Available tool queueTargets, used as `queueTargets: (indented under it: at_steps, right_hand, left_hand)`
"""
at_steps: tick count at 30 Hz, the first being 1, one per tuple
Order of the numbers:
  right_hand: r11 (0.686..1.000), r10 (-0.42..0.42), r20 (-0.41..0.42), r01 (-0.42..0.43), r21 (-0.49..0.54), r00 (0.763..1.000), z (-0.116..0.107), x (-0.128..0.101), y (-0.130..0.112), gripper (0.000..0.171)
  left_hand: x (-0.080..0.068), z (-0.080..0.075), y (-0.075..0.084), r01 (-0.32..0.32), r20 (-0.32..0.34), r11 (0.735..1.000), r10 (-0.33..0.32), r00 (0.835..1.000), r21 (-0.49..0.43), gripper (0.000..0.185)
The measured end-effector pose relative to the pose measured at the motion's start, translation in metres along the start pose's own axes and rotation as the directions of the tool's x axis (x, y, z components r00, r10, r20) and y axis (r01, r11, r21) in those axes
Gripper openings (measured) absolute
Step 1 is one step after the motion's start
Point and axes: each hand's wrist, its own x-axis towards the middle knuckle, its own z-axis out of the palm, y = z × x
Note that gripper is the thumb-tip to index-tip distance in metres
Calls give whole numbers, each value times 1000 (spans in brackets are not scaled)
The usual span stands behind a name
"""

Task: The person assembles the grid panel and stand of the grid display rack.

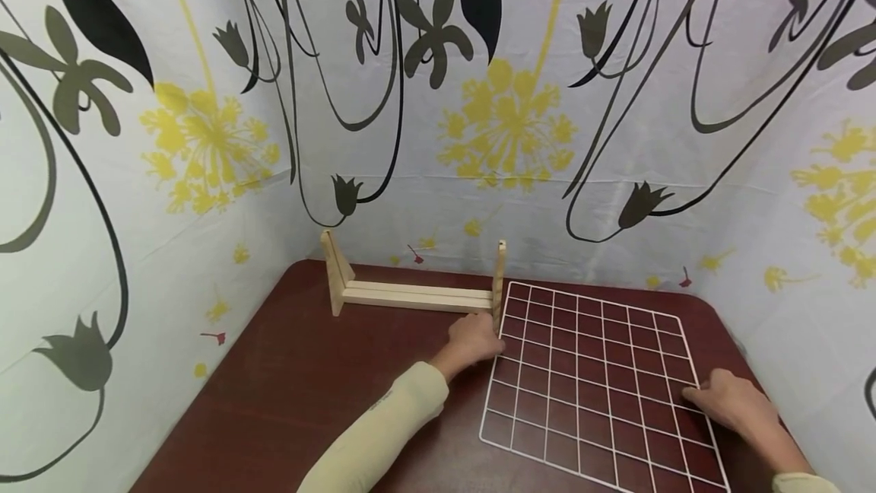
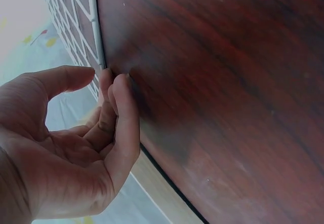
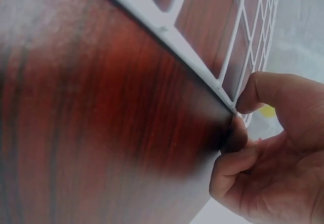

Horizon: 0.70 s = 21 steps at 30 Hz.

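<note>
A white wire grid panel (image 1: 605,361) lies over the table on the right side of the head view. My left hand (image 1: 474,337) is at its left edge; the left wrist view shows that hand's (image 2: 76,138) thumb and fingertips pinching the edge wire. Along the opposite edge, my right hand (image 1: 732,400) pinches the wire, its thumb above and a finger below in the right wrist view (image 3: 276,148). Just beyond my left hand stands a pale wooden frame (image 1: 417,296), with two upright end pieces joined by a crossbar. Its right upright (image 1: 499,280) is close beside the grid's far left corner.
The dark red-brown table (image 1: 308,386) has rounded far corners. Patterned cloth (image 1: 424,151) with flowers hangs around its back and sides, close to the table edges.
</note>
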Motion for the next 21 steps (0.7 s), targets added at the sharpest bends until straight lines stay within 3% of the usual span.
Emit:
queueTargets:
  at_steps: [9,13,21]
  right_hand:
    - [999,-44,-29,44,17,999,0,2,5,42]
    - [998,-58,-38,59,26,998,2,2,5,42]
    - [998,-62,-35,63,29,997,4,1,6,38]
  left_hand:
    - [6,10,5,-61,-39,993,65,997,96,32]
    - [5,10,8,-88,-31,984,94,995,153,38]
    - [-1,6,13,-84,-30,977,92,995,197,45]
